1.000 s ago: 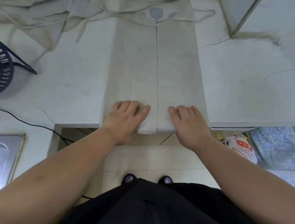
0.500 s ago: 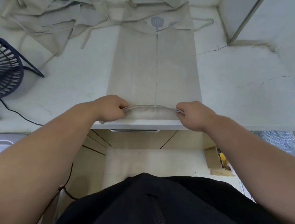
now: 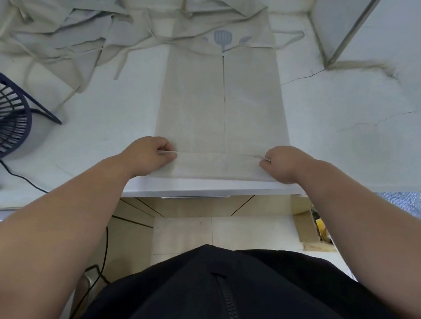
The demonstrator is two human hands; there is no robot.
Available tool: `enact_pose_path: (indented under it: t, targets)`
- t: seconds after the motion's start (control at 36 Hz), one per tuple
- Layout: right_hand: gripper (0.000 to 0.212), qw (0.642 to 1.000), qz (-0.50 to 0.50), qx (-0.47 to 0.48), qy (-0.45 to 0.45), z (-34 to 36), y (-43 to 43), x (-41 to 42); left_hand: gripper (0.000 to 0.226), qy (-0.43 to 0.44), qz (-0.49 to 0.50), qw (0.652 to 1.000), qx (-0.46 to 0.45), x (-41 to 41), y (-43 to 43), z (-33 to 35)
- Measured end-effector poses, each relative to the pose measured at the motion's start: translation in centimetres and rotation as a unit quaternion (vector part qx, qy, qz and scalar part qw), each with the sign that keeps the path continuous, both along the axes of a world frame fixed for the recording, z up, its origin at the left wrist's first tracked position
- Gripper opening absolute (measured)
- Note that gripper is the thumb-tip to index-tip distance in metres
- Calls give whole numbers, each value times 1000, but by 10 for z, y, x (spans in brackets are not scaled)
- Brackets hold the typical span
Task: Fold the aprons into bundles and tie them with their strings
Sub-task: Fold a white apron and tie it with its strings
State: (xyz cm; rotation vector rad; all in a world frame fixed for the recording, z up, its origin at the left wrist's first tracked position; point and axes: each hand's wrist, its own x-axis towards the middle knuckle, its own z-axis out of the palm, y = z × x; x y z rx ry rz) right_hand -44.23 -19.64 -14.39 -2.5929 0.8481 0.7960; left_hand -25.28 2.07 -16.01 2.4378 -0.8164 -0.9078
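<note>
Apron (image 3: 223, 110) is lying on the counter (image 3: 331, 143) as a long narrow strip, sides already folded in to meet down the middle, running straight away from us. At the near end, right by the counter edge, we're turning the hem up into a first short fold. Our left hand (image 3: 149, 154) is pinching one end of that fold with curled fingers, and our right hand (image 3: 282, 162) is doing the same at the other end, so both are gripping cloth.

It's looking like thin, floppy fabric: light, no stiffness, happy to crease but also to slide on the smooth counter. We're guessing the outer corners are the best place to hold, since grabbing the middle would let the two flaps splay open.

Further out, the strip is lying flat up to the bib with the spatula print (image 3: 222, 38), and the strings (image 3: 293, 37) are trailing loose beside it, so they'll be free for tying once the bundle gets there. Far left, a pile (image 3: 63, 29) of crumpled aprons is waiting, with a fan (image 3: 1, 117) sitting beside it.
</note>
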Motion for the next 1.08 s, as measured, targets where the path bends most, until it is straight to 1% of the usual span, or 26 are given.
enact_pose_path:
  t: [0.06,0.11,0.25,0.33,0.42,0.47,0.53,0.56,0.61,0.67,0.69,0.75,0.81,0.83,0.89,0.92,0.94,0.97,1.0,1.03,1.08]
  targets:
    - [28,1000,-4,-15,10,-1,-3,1,17,-26,15,999,-12,0,0,-5]
    - [26,1000,-24,-20,-1,-1,-6,1,17,-39,32,998,-24,-1,1,-9]
    - [35,996,-79,17,-41,0,-11,-3,17,-47,26,998,-35,-1,3,-13]
    - [39,998,-60,2,-33,-2,-10,-4,18,-46,15,998,-30,-1,3,-14]
    - [43,997,-74,-14,-29,-8,-9,-2,18,-46,11,999,-25,-1,3,-14]
    - [39,994,-95,-24,-38,-13,-8,-3,18,-52,14,998,-20,-2,4,-15]
    - [20,989,-127,-42,-56,-16,-7,-7,18,-65,19,998,-9,-4,3,-15]
    - [15,986,-142,-47,-70,-17,-6,-9,18,-77,20,997,-3,-6,2,-15]
    - [20,983,-155,-50,-88,-16,-4,-13,17,-118,7,993,13,-11,1,-14]
    - [26,984,-141,-58,-93,-16,-2,-14,20,-177,-23,984,12,-15,2,-16]
    - [30,985,-129,-65,-94,-16,-2,-14,22,-214,-40,976,-7,-17,3,-17]
    - [37,987,-92,-96,-94,-16,2,-15,22,-305,-92,946,-58,-19,5,-20]
    - [43,980,-5,-174,-95,-15,6,-17,27,-371,-173,911,-59,-20,6,-23]
    - [45,973,45,-204,-96,-15,9,-17,33,-376,-209,901,-53,-20,5,-25]
    - [46,966,119,-212,-90,-16,14,-18,39,-346,-255,901,-55,-24,3,-28]
    - [44,966,137,-201,-85,-18,17,-18,32,-333,-258,905,-57,-26,3,-29]
    - [40,968,142,-190,-83,-19,19,-18,19,-330,-252,908,-61,-29,3,-29]
    - [35,970,139,-180,-88,-20,22,-18,18,-324,-241,913,-58,-32,3,-28]
    - [33,971,132,-172,-97,-21,23,-19,34,-311,-241,919,-36,-35,2,-28]
    - [37,973,127,-162,-101,-21,24,-20,50,-303,-239,922,-2,-39,1,-24]
    - [55,978,131,-143,-82,-20,24,-22,80,-298,-250,919,71,-43,1,-19]
